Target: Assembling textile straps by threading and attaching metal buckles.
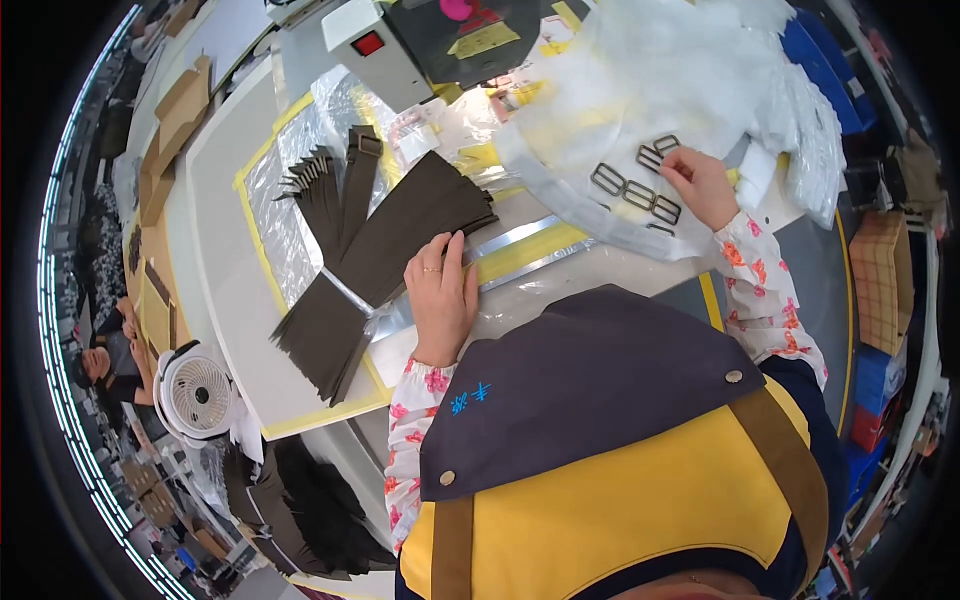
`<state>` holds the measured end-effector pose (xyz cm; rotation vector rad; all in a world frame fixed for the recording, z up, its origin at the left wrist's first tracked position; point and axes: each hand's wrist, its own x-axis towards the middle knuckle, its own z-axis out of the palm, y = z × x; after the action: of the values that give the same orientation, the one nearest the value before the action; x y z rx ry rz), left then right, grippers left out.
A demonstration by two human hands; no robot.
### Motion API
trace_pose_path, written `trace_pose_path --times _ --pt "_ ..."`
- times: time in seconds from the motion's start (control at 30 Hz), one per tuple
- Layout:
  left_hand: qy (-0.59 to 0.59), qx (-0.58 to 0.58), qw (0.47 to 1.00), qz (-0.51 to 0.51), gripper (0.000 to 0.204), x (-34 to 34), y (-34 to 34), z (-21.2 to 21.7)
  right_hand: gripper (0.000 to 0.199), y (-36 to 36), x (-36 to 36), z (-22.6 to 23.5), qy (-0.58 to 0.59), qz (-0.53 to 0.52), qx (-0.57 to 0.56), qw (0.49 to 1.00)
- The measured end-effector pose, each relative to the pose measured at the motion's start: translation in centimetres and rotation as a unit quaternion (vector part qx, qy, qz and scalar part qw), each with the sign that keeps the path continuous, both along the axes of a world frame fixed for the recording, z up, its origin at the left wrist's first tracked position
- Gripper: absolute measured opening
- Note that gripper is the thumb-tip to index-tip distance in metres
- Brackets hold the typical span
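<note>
My left hand (442, 295) lies with its fingers stretched out at the edge of a thick bundle of dark brown straps (418, 222). A pale band (347, 290) ties this bundle around its middle. Farther right, my right hand (703, 185) pinches a dark metal slide buckle (655, 152) between thumb and fingers. Several more such buckles (638, 194) lie beside it on clear plastic. Left of the thick bundle sit a fan of narrower straps (318, 200) with metal pieces at their ends and one strap with a buckle (364, 168).
A white machine (372, 55) with a red switch stands at the table's far side. Crumpled clear plastic bags (640, 60) cover the far right. Yellow tape (530, 256) marks the tabletop. A white fan (200, 395) stands at the left, near another person (115, 360).
</note>
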<state>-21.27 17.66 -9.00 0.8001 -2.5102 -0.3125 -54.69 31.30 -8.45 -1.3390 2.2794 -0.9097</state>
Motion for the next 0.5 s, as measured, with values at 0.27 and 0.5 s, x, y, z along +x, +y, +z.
trace_pose_path --times 0.27,0.5 --pt "0.012 -0.049 0.999 -0.016 0.032 -1.0 -0.2 -0.7 0.018 0.5 2.6 -0.9 0.141 0.052 0.061 0.987" --pt "0.020 -0.085 0.996 -0.025 0.024 -1.5 -0.8 -1.0 0.014 -1.1 1.6 0.2 -0.053 0.056 0.044 0.996"
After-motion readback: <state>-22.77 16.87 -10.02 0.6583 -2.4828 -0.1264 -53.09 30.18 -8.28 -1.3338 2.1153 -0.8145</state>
